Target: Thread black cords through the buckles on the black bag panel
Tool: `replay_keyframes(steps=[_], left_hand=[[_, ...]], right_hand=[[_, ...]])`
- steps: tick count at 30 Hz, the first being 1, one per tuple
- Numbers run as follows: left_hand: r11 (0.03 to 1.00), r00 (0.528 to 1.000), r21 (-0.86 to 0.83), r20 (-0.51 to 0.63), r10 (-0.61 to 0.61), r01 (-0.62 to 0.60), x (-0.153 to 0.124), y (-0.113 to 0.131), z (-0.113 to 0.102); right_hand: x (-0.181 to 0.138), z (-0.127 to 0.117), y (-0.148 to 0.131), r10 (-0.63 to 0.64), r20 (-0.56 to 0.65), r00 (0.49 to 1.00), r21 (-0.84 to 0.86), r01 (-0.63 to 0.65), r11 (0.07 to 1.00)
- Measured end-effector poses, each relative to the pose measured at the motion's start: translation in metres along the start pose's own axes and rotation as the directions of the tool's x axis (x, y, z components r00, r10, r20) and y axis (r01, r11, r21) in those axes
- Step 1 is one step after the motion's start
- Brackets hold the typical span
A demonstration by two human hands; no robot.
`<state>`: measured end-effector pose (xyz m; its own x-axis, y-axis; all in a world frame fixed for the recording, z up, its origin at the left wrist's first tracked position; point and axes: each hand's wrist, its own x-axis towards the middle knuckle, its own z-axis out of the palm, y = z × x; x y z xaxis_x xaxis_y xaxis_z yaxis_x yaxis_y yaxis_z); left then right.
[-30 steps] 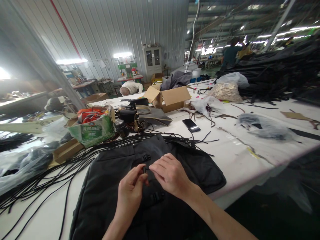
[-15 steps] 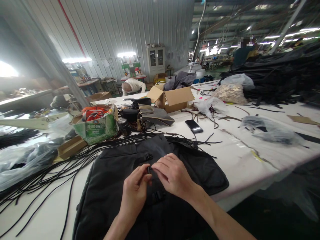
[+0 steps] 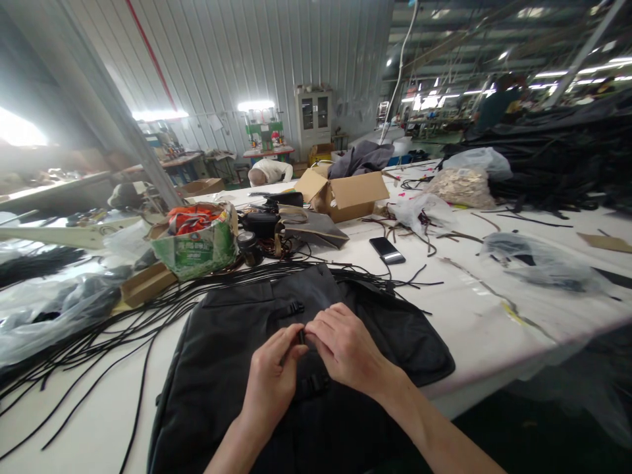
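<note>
A black fabric bag (image 3: pixel 212 362) lies flat on the white table in front of me. Over its middle, my left hand (image 3: pixel 272 375) is closed, pinching a small black piece (image 3: pixel 301 337) that looks like a plastic fitting; its exact kind is unclear. My right hand (image 3: pixel 348 345) meets it from the right, its thumb and fingers pressed together at that piece; what they grip is hidden behind the fingers. One black buckle (image 3: pixel 295 307) sits on the bag just beyond my fingertips. Another black buckle (image 3: pixel 312 384) is nearer me, between my wrists.
Long black cords (image 3: pixel 143 329) run across the table behind and left of the bag. Beyond them stand a green bag (image 3: pixel 197 253) with orange stuff, a cardboard box (image 3: pixel 358 197) and a phone (image 3: pixel 388 250). A person (image 3: pixel 270 172) bends down at the table's far side.
The whole view has shifted slightly to the right. My two hands have come a little closer together around the small black piece, and the bag lies as before.
</note>
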<state>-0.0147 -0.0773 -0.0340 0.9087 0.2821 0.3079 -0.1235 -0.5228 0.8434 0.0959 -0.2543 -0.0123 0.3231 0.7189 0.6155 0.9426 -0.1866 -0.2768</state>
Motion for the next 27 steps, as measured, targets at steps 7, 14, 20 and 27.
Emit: replay_keyframes(steps=[7, 14, 20, 27], left_hand=[[0.997, 0.998, 0.046, -0.018, 0.062, -0.061, -0.002, -0.006, 0.003], [0.996, 0.997, 0.041, 0.004, 0.078, -0.078, 0.001, -0.002, 0.002], [0.991, 0.992, 0.043, 0.002, 0.127, -0.127, 0.001, 0.004, 0.002], [0.983, 0.986, 0.082, 0.005, 0.164, -0.164, -0.001, 0.003, 0.002]], right_hand=[[-0.003, 0.003, 0.004, 0.009, -0.017, 1.0, 0.021, -0.008, 1.0], [-0.011, 0.002, 0.005, 0.06, -0.068, 0.996, 0.225, -0.043, 0.973], [-0.013, 0.002, 0.003, 0.11, -0.219, 0.969, 0.286, -0.044, 0.957], [-0.011, 0.0, 0.002, 0.034, -0.102, 0.994, 0.173, -0.016, 0.985]])
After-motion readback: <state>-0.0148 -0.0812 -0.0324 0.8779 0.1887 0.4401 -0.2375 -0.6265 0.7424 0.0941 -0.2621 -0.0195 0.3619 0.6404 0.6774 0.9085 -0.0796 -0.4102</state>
